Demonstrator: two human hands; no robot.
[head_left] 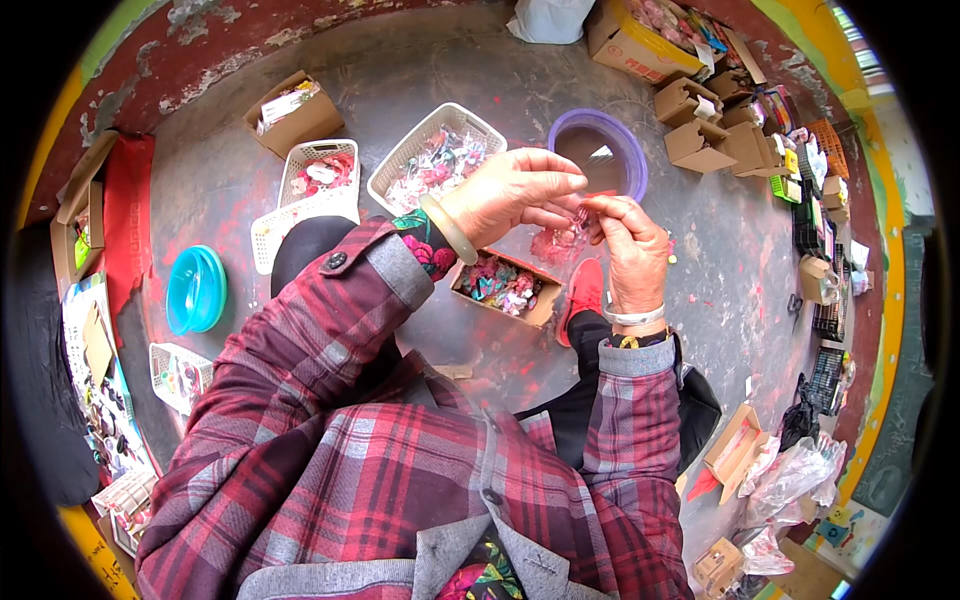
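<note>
A person in a red plaid shirt sits on the floor [480, 70], both hands raised together over the lap. The left hand [510, 190] and right hand [630, 240] meet at the fingertips, fingers pinched on a small pink trinket [578, 216] held between them, above an open cardboard box [505, 285] of colourful pieces. Just beyond stand a white basket [435, 150] of similar items and a purple bowl [600, 150]; a blue bowl [195, 290] lies far left.

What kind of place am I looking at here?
Likely an informal floor workspace for hand assembly: white baskets and cardboard boxes of small colourful pieces ring the person, both hands pinching one tiny piece.
</note>
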